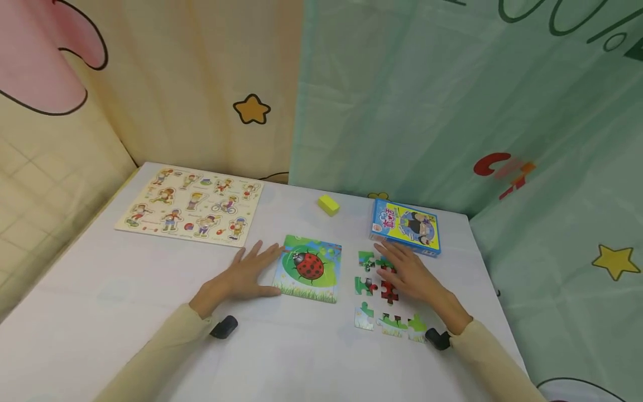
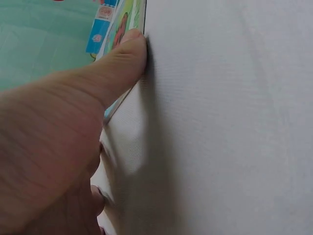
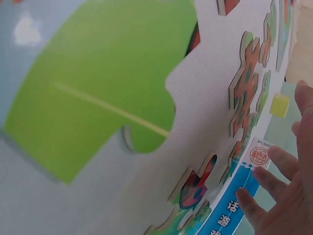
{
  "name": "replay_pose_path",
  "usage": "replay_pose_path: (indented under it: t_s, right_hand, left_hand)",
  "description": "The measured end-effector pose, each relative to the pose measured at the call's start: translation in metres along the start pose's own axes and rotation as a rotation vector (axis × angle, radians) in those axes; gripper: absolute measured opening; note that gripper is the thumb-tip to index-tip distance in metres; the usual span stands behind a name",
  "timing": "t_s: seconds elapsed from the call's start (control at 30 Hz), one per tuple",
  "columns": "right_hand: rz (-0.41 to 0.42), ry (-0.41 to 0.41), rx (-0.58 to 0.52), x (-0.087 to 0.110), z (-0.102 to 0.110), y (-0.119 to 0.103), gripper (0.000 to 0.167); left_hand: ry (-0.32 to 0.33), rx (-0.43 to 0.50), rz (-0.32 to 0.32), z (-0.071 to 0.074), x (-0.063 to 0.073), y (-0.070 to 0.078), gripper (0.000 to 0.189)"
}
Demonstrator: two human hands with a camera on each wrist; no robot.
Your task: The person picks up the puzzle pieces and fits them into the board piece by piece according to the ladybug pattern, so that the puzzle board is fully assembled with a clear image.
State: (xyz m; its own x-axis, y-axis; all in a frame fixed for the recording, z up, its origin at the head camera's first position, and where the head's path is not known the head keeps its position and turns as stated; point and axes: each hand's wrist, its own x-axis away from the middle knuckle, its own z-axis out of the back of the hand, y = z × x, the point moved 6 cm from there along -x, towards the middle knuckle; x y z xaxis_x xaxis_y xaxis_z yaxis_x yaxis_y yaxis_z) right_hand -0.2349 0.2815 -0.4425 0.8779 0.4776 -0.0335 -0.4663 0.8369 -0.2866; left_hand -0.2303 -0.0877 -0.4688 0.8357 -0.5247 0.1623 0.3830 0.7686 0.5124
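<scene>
A square ladybug picture board [image 1: 329,279] lies on the white table, with the ladybug [image 1: 309,266] in its middle. My left hand [image 1: 246,276] rests at its left side, fingers spread and thumb at the lower left corner. In the left wrist view the thumb [image 2: 122,63] touches the board's edge. To the right lie several loose puzzle pieces [image 1: 364,316] in rough rows. My right hand [image 1: 412,273] is over the upper right pieces, fingers extended, hiding some of them. The right wrist view shows a green puzzle piece [image 3: 112,83] close up, and the fingers [image 3: 271,181] apart.
Behind the right hand is a blue and yellow box [image 1: 407,226]. A yellow block [image 1: 329,205] stands near the back edge. At the back left lies a board with children's figures [image 1: 191,206]. Curtains [image 1: 382,111] hang right behind the table.
</scene>
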Motion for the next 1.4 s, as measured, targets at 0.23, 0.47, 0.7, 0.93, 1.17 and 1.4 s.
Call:
replay_pose_path:
  t_s: [0.23, 0.47, 0.7, 0.93, 1.17, 1.4]
  right_hand:
    - [0.032, -0.066, -0.124, -0.009, -0.01, -0.001, 0.065]
    - [0.09, -0.081, -0.25, -0.02, -0.015, 0.003, 0.066]
    - [0.134, -0.076, -0.3, -0.026, -0.016, 0.003, 0.063]
    - [0.087, -0.056, -0.296, -0.031, -0.013, 0.004, 0.059]
    - [-0.021, -0.055, -0.288, -0.032, -0.012, 0.009, 0.049]
    - [-0.089, -0.053, -0.278, -0.032, -0.012, 0.012, 0.045]
  left_hand:
    - [-0.021, 0.041, -0.005, -0.003, 0.002, 0.007, 0.092]
    - [-0.016, 0.063, -0.001, -0.003, 0.001, 0.008, 0.092]
    - [-0.028, 0.073, -0.021, -0.006, 0.0, 0.008, 0.094]
    - [-0.001, 0.076, -0.057, -0.003, 0.001, 0.012, 0.085]
    - [-0.027, 0.138, -0.053, -0.002, -0.003, 0.009, 0.1]
    - [-0.044, 0.216, -0.068, -0.009, -0.008, 0.002, 0.117]
